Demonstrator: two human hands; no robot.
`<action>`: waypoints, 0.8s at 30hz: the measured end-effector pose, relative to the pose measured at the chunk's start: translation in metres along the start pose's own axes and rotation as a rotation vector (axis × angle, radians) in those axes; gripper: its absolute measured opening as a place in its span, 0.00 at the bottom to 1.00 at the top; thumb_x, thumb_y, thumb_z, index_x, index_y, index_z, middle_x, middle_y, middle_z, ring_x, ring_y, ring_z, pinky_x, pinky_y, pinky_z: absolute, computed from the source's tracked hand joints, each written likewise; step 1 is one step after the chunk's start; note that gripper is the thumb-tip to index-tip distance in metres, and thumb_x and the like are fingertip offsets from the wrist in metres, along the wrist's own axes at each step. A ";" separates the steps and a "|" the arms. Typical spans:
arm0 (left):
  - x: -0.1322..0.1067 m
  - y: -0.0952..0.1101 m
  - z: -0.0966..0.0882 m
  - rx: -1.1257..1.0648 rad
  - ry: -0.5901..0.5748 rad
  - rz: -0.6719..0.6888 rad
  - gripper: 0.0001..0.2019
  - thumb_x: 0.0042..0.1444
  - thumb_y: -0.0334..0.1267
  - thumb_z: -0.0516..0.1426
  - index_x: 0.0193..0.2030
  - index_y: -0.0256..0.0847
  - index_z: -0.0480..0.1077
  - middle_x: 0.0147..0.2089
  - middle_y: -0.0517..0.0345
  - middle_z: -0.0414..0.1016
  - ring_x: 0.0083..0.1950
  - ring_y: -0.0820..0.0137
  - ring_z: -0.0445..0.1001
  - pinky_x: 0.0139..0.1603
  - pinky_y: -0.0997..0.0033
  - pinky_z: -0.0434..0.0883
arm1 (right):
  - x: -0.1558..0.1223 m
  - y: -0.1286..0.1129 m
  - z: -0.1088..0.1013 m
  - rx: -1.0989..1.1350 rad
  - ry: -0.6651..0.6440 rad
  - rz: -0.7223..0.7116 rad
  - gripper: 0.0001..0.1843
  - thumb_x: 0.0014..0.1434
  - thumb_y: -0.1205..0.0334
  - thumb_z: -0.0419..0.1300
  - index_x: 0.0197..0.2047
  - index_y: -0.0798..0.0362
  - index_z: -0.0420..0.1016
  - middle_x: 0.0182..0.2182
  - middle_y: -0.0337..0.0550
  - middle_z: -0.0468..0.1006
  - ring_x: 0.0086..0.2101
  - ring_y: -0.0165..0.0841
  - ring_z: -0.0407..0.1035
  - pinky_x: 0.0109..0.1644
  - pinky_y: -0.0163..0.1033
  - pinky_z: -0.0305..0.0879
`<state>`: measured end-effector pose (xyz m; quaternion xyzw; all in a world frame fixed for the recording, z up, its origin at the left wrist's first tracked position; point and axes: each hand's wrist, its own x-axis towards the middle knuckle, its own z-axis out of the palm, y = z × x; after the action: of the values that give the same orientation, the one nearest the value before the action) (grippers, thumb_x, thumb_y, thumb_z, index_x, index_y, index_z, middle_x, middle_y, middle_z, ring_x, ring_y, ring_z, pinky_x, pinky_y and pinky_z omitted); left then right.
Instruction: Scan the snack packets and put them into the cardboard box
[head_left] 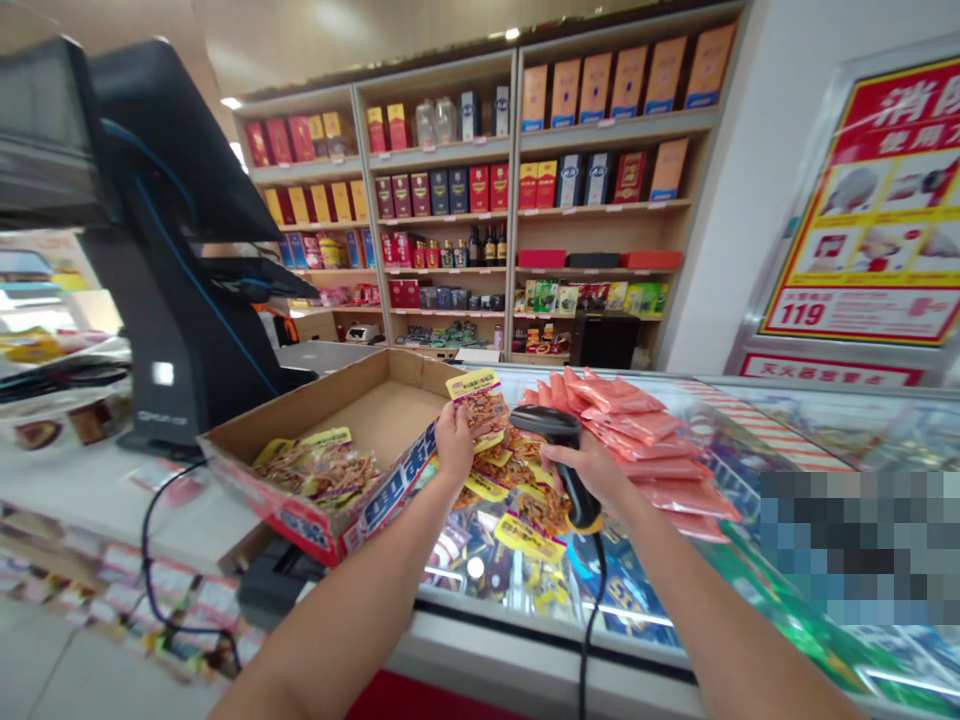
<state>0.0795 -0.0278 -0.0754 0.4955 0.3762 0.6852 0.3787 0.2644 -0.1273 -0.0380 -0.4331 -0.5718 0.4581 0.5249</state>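
My left hand [454, 445] is closed on a yellow-topped snack packet [480, 392], held upright over the glass counter. My right hand [589, 465] grips a black barcode scanner [551, 424] by its handle, its head turned left toward the packet and its cable hanging down over the counter's front. Beneath and between my hands lie several more yellow snack packets [531, 537] in a loose pile. To the left stands an open cardboard box [390, 385] with some of the same packets [319, 465] inside. Right of the scanner is a stack of orange-red packets [651, 450].
A black cash register with screens [184, 200] stands at the left, its cable [146, 560] looping off the counter. Under the glass countertop [480, 590] lie packaged goods. A green package [795, 620] lies at the right. Shelves [517, 230] of boxes and bottles line the back wall.
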 end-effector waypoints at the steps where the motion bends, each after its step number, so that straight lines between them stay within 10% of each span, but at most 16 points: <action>1: -0.001 0.002 0.000 0.019 -0.003 -0.010 0.11 0.64 0.41 0.47 0.45 0.41 0.66 0.52 0.47 0.73 0.48 0.64 0.78 0.40 0.65 0.80 | 0.000 0.000 0.000 0.002 0.005 -0.001 0.12 0.45 0.55 0.67 0.24 0.55 0.72 0.19 0.39 0.75 0.13 0.29 0.66 0.16 0.34 0.63; 11: -0.010 0.004 0.001 0.336 -0.113 0.222 0.11 0.65 0.40 0.48 0.46 0.41 0.69 0.46 0.50 0.78 0.51 0.62 0.75 0.59 0.59 0.70 | 0.002 0.000 -0.002 0.074 0.103 -0.051 0.15 0.48 0.51 0.66 0.21 0.54 0.74 0.12 0.41 0.72 0.12 0.30 0.63 0.16 0.35 0.61; 20: -0.017 -0.005 0.011 0.576 -0.257 0.318 0.27 0.59 0.33 0.53 0.66 0.38 0.62 0.68 0.41 0.64 0.72 0.57 0.58 0.74 0.52 0.50 | 0.003 0.002 -0.001 0.094 0.131 -0.061 0.17 0.47 0.49 0.67 0.21 0.54 0.74 0.11 0.41 0.72 0.12 0.30 0.63 0.16 0.35 0.60; 24: -0.021 0.023 -0.001 0.734 -0.240 0.447 0.23 0.59 0.35 0.52 0.61 0.38 0.67 0.71 0.41 0.58 0.72 0.55 0.57 0.71 0.54 0.57 | 0.003 0.001 0.000 0.102 0.147 -0.079 0.17 0.46 0.48 0.67 0.21 0.53 0.74 0.11 0.41 0.71 0.12 0.30 0.63 0.16 0.35 0.59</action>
<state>0.0801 -0.0568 -0.0629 0.7422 0.4315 0.5091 0.0614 0.2646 -0.1242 -0.0380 -0.4156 -0.5243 0.4326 0.6043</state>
